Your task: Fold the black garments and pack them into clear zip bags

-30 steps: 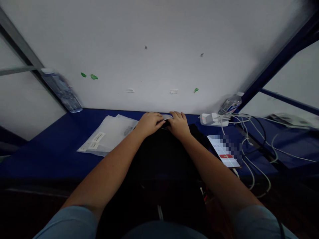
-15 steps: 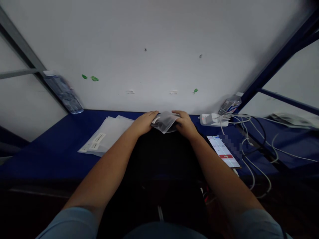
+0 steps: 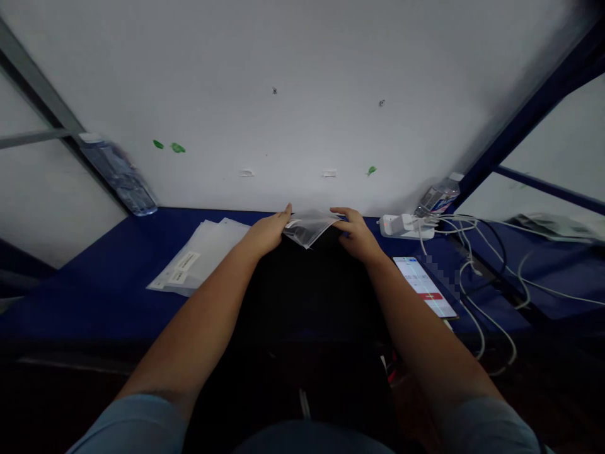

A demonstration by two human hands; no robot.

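Note:
A translucent plastic bag [image 3: 311,228] is stretched between my two hands near the back of the table, in front of the wall. My left hand [image 3: 270,232] grips its left edge, the thumb side pointing up. Across from it, my right hand [image 3: 355,233] pinches the bag's right edge, with fingers bent. Under the bag and between my forearms lies something black [image 3: 312,290], whose kind I cannot make out in the dark. To the left of my left hand, frosted plastic bags with white labels [image 3: 203,252] lie flat on the blue table [image 3: 108,271].
At right are a lit phone [image 3: 423,287], a white power strip [image 3: 406,226] and tangled white cables [image 3: 472,284]. One plastic bottle [image 3: 437,197] stands back right; another bottle [image 3: 120,176] is back left. A white wall [image 3: 307,113] closes off the back.
The bag has been drawn flatter and its front corner has shifted slightly up and left. My left thumb now points up; my right hand has moved slightly outward.

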